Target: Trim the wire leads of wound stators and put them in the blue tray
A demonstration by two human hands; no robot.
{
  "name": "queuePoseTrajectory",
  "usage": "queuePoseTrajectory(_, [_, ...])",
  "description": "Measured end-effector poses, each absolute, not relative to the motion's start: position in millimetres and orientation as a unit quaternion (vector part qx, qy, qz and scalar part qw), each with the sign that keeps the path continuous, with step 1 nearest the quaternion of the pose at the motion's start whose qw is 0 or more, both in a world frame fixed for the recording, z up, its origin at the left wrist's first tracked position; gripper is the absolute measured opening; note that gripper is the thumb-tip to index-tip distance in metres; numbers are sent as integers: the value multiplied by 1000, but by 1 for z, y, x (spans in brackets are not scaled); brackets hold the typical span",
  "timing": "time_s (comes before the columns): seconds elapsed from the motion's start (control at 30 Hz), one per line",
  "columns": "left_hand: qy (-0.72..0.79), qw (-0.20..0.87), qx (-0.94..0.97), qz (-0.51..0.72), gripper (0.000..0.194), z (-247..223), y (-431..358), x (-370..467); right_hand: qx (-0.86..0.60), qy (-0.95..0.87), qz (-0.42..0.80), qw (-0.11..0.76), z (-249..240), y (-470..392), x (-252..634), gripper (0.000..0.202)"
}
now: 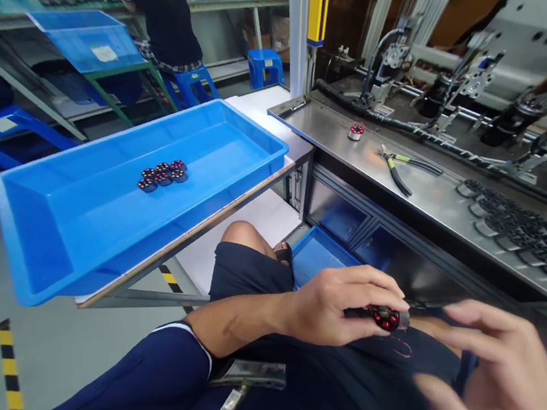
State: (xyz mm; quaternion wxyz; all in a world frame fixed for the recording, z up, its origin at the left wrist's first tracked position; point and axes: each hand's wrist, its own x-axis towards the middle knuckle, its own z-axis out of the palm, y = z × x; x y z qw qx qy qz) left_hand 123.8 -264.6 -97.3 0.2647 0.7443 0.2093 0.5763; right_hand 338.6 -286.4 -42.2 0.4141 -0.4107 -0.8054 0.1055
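My left hand [336,304] is closed on a small round wound coil part [386,318] with red windings and a dark core, held above my lap. A loose thin reddish wire hangs just below the part. To its right, my right hand [497,376] is raised with thumb and fingers spread, slightly blurred, with nothing seen between them. A similar red coil part [356,132] stands on the metal worktop [329,121]. Beside it lie pliers [399,171] with black and yellow-green handles. Several red-and-black coil parts [162,175] sit grouped in the large blue tray [76,206].
Many dark round parts [526,232] cover the worktop's right side. Behind them is a machine with metal fixtures [475,84] and a black cable. A blue bin [321,258] lies under the worktop. A person in dark clothes [153,7] sits at the back left.
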Motion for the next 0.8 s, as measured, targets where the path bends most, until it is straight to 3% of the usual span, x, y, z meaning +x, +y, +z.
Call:
queuePoseTrajectory(0.1, [215,257,748,572,25,-97,-266,123,-376,-853,78,353,-39,-290,331,4])
queuePoseTrajectory(0.27, [212,353,705,578,31,-96,-265,121,-389,-846,82,356,-48,-280,353,5])
queuePoseTrajectory(0.37, [227,340,685,603,32,-96,-265,123,-429,-807,150,377,-51,-280,358,12])
queuePoseTrajectory(0.57, [260,281,690,614,28,-96,-267,127,-429,-787,316,311,-40,-283,330,28])
queuePoseTrajectory(0.63, [264,336,673,603,29,-97,-268,127,-428,-793,298,316,-37,-282,326,26])
queuePoseTrajectory(0.8, [236,591,549,542,45,-101,-268,127,-383,-842,195,326,-33,-279,330,18])
